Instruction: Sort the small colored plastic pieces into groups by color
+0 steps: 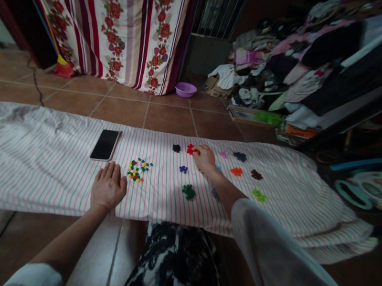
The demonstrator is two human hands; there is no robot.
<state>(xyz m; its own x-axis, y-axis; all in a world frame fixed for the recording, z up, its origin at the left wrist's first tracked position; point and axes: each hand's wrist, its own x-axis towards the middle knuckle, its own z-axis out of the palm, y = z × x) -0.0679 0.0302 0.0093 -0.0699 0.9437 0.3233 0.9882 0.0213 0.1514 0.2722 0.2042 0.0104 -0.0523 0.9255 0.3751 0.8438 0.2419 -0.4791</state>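
Observation:
My left hand [108, 185] lies flat on the striped cloth [53, 169], fingers stretched out, just left of a mixed pile of small coloured pieces [133, 170]. Fingertips of my right hand [204, 157] are pinched together at a small red pile [190, 149]; whether a piece is between them is hidden. Around that hand lie single-colour piles: black [176, 148], purple [183, 169], dark green [188, 191], pink [222, 155], dark grey [240, 156], orange [236, 172], brown [256, 174] and lime green [258, 195]. My right forearm partly covers a blue pile and a grey pile.
A phone [105, 145] rests on the cloth beyond my left hand. Past the cloth's far edge are a purple basin [186, 89], a floral curtain [116, 34] and a broom [63, 66]. Heaped clothes [272, 62] fill the right side.

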